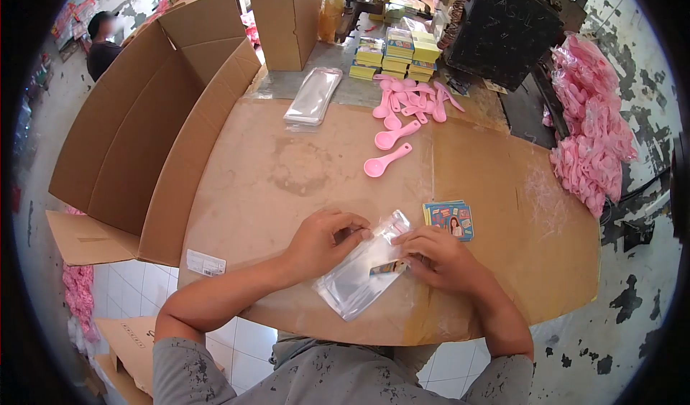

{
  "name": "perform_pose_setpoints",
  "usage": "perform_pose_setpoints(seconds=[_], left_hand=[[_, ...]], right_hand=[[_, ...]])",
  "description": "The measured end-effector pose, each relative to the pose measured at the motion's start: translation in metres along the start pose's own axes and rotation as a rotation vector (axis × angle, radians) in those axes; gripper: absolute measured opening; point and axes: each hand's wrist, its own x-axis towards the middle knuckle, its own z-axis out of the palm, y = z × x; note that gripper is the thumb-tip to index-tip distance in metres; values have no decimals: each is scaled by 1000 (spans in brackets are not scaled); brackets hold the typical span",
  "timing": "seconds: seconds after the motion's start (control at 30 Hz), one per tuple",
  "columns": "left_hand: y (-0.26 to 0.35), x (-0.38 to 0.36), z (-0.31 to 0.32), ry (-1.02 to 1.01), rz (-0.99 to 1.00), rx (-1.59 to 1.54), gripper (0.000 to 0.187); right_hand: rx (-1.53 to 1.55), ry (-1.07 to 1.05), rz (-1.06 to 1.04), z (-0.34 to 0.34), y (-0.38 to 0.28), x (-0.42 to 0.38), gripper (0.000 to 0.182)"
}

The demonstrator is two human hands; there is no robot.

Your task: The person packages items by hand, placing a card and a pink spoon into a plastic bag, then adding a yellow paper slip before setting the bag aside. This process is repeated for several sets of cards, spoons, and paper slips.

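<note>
Your bags [348, 286] lie slantwise near the table [503, 189]'s near edge, around the middle, one end pointing at that edge. Left hand [323, 241]: thumb and index tips drawn close together at the bags' far left side; can't tell if film is clamped between them. Right hand [440, 258]: fingers bent over the far right side, thumb tucked by a card [386, 268]; can't tell if they're clamped on film or card. Card's partly hidden; can't tell if it's inside or just against the film.

Film should be light, limp, slippery, quick to crease or cling. Take one layer at the far end, pads flat, other hand steadying the side. Card's likely thin but stiffer: hold it by its edges.

Card pile [454, 227] sits just beyond your right hand, off the near edge. Spoons [410, 99] lie toward the far edge; spare bags [315, 96] near the far left corner.
</note>
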Motion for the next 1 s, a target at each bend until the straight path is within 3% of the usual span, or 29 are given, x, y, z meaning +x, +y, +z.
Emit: perform_pose_setpoints(seconds=[0.13, 0.23, 0.33, 0.43, 0.53, 0.63, 0.73, 0.83, 0.93, 1.0], left_hand=[[0, -1, -7, -73, -149, -115, 12], [-18, 3, -6, 23, -53, -344, 12], [-11, 6, -18, -21, -189, -675, 13], [-5, 6, -26, -115, -221, -806, 20], [10, 3, -26, -166, -292, -825, 25], [13, 0, -18, -154, -241, -654, 29], [12, -1, -13, -138, -255, -619, 35], [17, -2, -10, -142, -313, -704, 39], [14, -5, -8, -204, -224, -558, 42], [22, -7, -7, -245, -196, -508, 42]], right_hand=[[-129, -36, -62, 1, 4, 1, 25], [-97, -48, -6, 1, 8, -2, 26], [-91, -34, -40, 0, 7, 0, 27], [-86, -15, -9, -6, 3, -1, 28], [129, 213, 310, -6, -10, -2, 26], [494, 528, 401, 1, -3, 0, 24], [577, 574, 369, 0, -4, 0, 26], [143, 312, 294, -10, -4, -3, 28], [-7, 154, 68, -10, -4, 5, 30], [146, 228, 227, 2, -14, 8, 30]])
